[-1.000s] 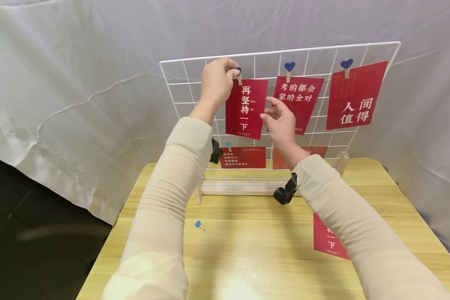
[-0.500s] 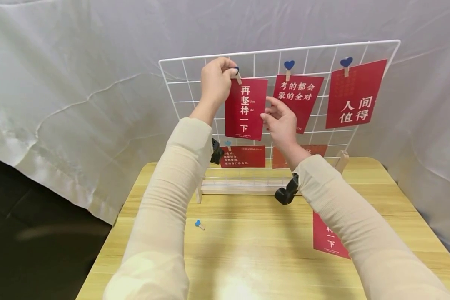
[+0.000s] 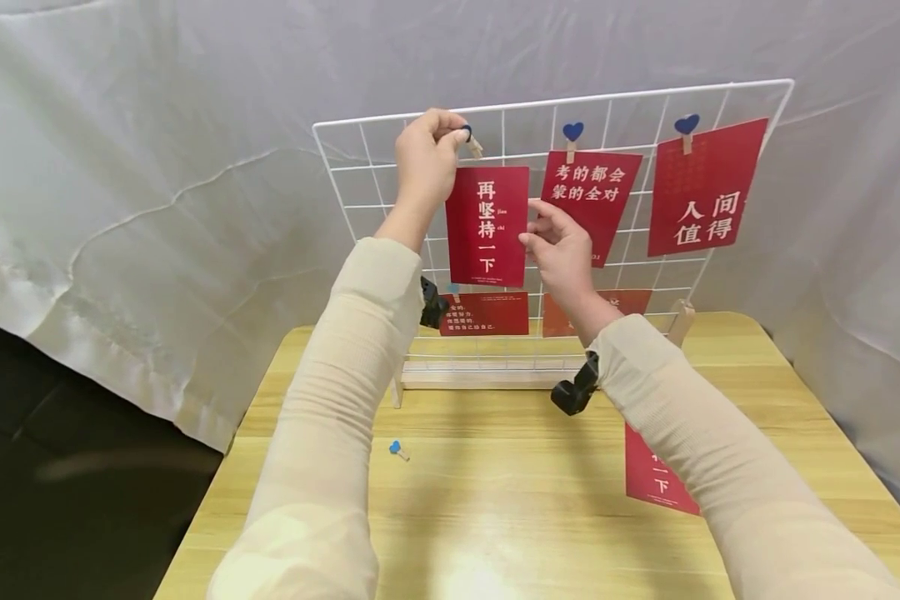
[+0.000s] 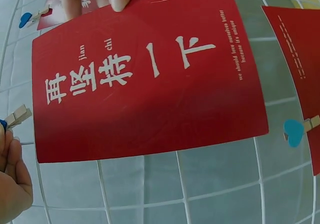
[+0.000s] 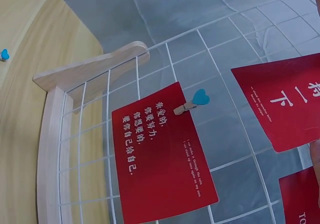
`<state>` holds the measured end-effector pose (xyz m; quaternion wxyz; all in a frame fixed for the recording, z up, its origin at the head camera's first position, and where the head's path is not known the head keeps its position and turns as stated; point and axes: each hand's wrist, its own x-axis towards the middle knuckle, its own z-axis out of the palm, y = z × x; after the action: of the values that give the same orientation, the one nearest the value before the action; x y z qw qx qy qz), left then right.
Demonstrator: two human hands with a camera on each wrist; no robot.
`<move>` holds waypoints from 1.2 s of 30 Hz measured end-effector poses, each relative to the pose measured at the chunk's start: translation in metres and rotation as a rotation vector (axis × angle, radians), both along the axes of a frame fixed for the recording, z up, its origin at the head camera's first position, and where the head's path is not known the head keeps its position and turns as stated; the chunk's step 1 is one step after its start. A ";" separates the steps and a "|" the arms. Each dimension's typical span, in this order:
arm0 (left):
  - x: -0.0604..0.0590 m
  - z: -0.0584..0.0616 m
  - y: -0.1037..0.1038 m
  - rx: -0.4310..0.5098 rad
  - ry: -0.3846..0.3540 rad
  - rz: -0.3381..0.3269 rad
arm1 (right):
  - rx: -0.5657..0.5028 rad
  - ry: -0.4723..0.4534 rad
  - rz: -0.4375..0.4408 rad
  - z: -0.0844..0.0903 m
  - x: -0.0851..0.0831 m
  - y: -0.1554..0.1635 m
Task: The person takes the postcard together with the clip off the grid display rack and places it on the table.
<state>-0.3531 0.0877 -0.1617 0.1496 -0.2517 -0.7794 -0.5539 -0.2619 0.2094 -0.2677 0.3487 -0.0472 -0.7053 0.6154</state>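
While the left hand (image 3: 426, 158) pinches the peg (image 3: 471, 143) at the grid's (image 3: 360, 179) eleven o'clock, the right hand (image 3: 562, 250) pinches the red card (image 3: 487, 225) just below, unclipped; two cards hang at one o'clock

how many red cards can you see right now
6: one held by the right hand at the grid, card; two clipped top right; two on the lower row; one on the table. More may be hidden.

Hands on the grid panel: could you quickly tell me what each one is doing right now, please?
Left hand: pinches the small wooden clip.
Right hand: holds the red card by its edge.
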 end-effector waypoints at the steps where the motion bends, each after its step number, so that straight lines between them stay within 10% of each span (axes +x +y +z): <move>1: 0.000 0.000 -0.001 0.015 -0.009 -0.004 | 0.002 0.002 0.002 -0.001 0.001 0.000; 17: 0.012 -0.024 -0.021 0.113 -0.072 -0.070 | -0.060 -0.027 0.022 -0.028 0.017 0.010; 36: 0.023 -0.080 -0.041 0.152 -0.133 -0.047 | -0.039 -0.073 0.060 -0.075 0.047 0.010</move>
<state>-0.3297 0.0472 -0.2419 0.1032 -0.2202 -0.7372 -0.6304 -0.2154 0.2198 -0.3425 0.3030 -0.0553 -0.7065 0.6372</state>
